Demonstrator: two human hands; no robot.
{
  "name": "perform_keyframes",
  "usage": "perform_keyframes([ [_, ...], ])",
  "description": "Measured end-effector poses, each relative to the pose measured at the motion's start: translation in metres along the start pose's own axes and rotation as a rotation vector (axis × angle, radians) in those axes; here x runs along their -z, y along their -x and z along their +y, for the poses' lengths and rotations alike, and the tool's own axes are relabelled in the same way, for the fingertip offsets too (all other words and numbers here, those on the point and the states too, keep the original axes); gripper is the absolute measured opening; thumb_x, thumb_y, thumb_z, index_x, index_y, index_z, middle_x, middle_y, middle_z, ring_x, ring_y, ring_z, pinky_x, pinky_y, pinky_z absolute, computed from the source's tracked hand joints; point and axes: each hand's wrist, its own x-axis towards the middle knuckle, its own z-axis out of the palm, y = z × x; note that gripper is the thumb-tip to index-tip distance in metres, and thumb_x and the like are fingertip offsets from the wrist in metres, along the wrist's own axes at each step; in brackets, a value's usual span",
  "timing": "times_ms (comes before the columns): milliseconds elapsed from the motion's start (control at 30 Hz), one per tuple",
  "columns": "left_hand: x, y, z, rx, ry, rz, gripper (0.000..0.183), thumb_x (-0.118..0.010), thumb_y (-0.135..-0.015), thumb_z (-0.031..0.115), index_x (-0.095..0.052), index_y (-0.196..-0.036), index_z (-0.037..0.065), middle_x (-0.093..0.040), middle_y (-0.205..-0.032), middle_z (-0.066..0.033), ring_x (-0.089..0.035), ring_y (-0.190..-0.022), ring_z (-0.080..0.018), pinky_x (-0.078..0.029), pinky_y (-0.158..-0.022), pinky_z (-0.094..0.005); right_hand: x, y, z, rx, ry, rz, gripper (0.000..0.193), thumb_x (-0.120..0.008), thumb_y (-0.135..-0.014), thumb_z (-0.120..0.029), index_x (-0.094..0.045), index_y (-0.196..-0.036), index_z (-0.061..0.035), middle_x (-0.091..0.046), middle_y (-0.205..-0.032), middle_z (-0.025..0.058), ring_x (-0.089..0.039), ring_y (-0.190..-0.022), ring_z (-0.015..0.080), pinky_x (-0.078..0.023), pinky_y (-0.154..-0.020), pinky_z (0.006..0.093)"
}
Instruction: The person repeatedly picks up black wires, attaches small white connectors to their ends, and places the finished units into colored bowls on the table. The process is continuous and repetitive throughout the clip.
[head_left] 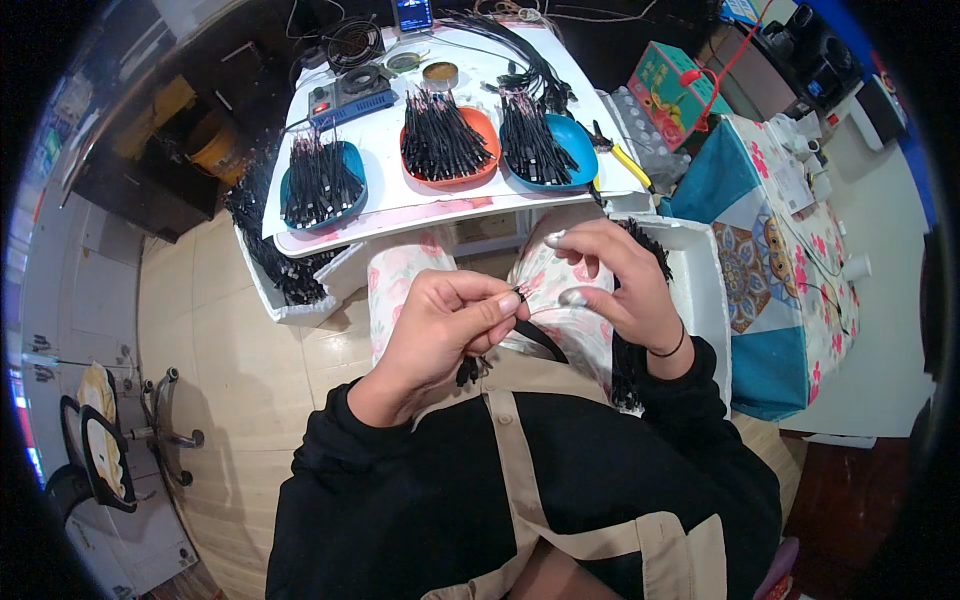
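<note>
Above my lap, my left hand [440, 325] pinches a thin black cable [543, 341] between thumb and forefinger. Fine reddish wire ends show at the pinch, and more black cable hangs below the hand. To its right, my right hand [628, 285] has thumb and forefinger spread apart with nothing between them. Both of those fingertips look silvery. In front of me, bundles of similar black cables [322, 180] lie in a blue dish at the left, an orange dish [487, 125] in the middle and another blue dish [585, 150] at the right.
The dishes stand on a white table [390, 207]. Behind them are a blue device [355, 105], a small round tin [440, 74] and loose cables [535, 60]. Yellow-handled pliers [630, 168] lie at the right edge. White foam boxes [705, 300] of cables flank my legs.
</note>
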Motion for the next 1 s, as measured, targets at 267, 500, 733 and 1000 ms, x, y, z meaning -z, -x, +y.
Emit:
perform_keyframes([
  [267, -0.002, -0.001, 0.004, -0.011, -0.045, -0.05, 0.016, -0.059, -0.092, 0.008, -0.068, -0.09, -0.006, -0.055, -0.062, -0.0002, -0.04, -0.05, -0.0023, -0.027, -0.044, -0.0177, -0.006, -0.019, -0.012, 0.379, 0.125, 0.062, 0.029, -0.075, -0.069, -0.006, -0.065, -0.096, -0.005, -0.06, -0.091, 0.0087, -0.059, -0.081, 0.0256, -0.047, -0.071, 0.0354],
  [500, -0.001, -0.006, 0.001, -0.022, -0.112, -0.06, 0.016, -0.06, -0.092, 0.009, -0.068, -0.09, -0.004, -0.056, -0.063, 0.002, -0.042, -0.052, -0.0015, -0.031, -0.046, -0.0169, -0.007, -0.021, -0.006, 0.36, 0.12, 0.041, 0.025, -0.074, -0.067, 0.0, -0.062, -0.089, -0.0039, -0.059, -0.088, 0.0089, -0.058, -0.08, 0.0266, -0.047, -0.07, 0.0339],
  [733, -0.003, -0.013, -0.013, -0.851, -1.077, 0.056, 0.017, -0.062, -0.083, 0.001, -0.064, -0.097, -0.007, -0.058, -0.066, -0.0104, -0.056, -0.054, -0.02, -0.043, -0.048, -0.0289, -0.015, -0.01, 0.005, -0.242, -0.568, -0.176, 0.011, -0.06, -0.087, -0.01, -0.059, -0.096, -0.0025, -0.058, -0.086, 0.0043, -0.054, -0.076, 0.0131, -0.044, -0.068, 0.0257],
  [1000, -0.002, -0.006, -0.022, -0.846, -1.071, 0.144, 0.018, -0.064, -0.081, -0.002, -0.064, -0.098, -0.009, -0.062, -0.07, -0.012, -0.06, -0.058, -0.0186, -0.046, -0.051, -0.0275, -0.027, 0.007, -0.003, -0.3, -0.457, 0.005, 0.013, -0.06, -0.088, -0.008, -0.059, -0.099, -0.001, -0.06, -0.091, 0.0055, -0.057, -0.081, 0.0168, -0.045, -0.073, 0.0282],
])
